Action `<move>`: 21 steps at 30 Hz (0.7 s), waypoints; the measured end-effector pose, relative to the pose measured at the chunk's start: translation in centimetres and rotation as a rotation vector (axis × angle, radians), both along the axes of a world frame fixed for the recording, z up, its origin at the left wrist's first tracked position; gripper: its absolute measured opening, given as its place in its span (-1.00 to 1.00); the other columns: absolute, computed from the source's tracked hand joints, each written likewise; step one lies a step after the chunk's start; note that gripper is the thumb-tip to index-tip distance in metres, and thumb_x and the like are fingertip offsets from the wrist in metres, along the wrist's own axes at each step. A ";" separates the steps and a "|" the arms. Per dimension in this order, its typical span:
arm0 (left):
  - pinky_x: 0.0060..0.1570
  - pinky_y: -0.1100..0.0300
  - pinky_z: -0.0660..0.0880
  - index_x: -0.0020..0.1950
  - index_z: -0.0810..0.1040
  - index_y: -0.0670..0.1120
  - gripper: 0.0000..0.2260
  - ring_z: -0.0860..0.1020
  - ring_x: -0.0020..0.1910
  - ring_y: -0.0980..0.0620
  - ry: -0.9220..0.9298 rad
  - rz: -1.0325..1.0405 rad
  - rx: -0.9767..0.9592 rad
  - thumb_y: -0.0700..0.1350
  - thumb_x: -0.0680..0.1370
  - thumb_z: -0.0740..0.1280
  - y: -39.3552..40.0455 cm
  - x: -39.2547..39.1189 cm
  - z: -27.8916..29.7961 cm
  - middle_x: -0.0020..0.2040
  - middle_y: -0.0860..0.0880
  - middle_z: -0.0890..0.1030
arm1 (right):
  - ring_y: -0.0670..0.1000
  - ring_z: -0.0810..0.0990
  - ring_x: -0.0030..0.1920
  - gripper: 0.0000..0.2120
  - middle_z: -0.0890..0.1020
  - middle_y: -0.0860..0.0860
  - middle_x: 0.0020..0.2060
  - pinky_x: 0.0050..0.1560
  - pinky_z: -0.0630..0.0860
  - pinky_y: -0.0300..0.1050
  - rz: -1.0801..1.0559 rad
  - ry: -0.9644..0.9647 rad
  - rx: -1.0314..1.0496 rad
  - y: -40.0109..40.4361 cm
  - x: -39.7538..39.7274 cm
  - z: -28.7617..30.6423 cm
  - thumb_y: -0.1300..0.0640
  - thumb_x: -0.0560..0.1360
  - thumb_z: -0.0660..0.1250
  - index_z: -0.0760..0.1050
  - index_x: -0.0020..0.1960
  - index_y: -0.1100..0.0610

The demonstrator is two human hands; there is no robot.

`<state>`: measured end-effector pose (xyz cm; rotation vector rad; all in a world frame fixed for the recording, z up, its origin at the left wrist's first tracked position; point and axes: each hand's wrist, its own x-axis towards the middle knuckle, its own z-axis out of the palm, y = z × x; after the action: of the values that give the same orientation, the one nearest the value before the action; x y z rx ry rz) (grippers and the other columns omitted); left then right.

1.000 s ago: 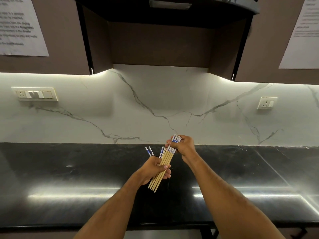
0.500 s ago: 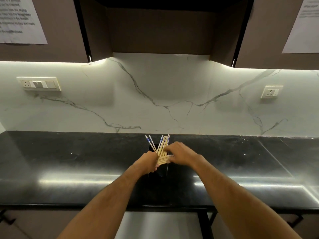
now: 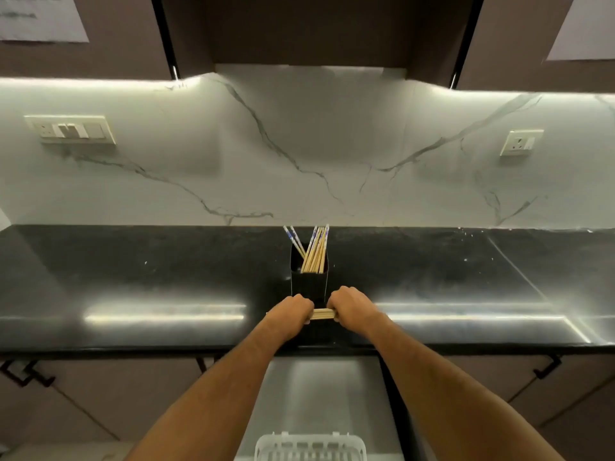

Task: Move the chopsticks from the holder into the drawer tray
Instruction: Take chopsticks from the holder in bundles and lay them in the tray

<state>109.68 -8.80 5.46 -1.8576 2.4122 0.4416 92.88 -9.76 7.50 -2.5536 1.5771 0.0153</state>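
Both fists are closed on one bundle of chopsticks (image 3: 320,314), held level across the front of the bench (image 3: 133,277): my left hand (image 3: 293,311) wraps one end, my right hand (image 3: 349,307) the other, with a short stretch of pale wood showing between the knuckles. From the head camera I see both forearms reaching forward and slightly inward, the hands knuckles-up and close together, just in front of the black holder (image 3: 308,281).

That holder stands upright on the dark, glossy bench, near the middle. More chopsticks (image 3: 316,251) remain in it, most leaning together to the right, two tilted off to the left, their patterned ends up.

Behind runs a white marble backsplash (image 3: 299,144) lit by under-cabinet strips, with a switch plate (image 3: 70,129) on the left and a socket (image 3: 520,143) on the right. Dark cabinets hang above. Below the bench edge a drawer (image 3: 319,394) stands open, and the rim of a white plastic tray (image 3: 310,445) shows at the bottom of the view.
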 end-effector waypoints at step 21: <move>-0.01 0.09 0.54 0.04 0.64 -0.09 -0.82 0.62 -0.10 -0.10 0.076 0.016 0.252 -0.25 0.60 0.25 17.6 1.5 -21.9 -0.02 -0.11 0.62 | 0.05 0.56 -0.23 -0.86 0.56 0.04 -0.18 -0.15 0.55 -0.13 -0.117 0.124 0.376 17.0 0.2 -22.2 0.27 0.54 0.36 0.66 0.02 0.13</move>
<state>111.14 8.75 -16.43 -1.7828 2.2633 0.7903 93.12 7.21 -14.71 -2.2054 1.5858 0.4232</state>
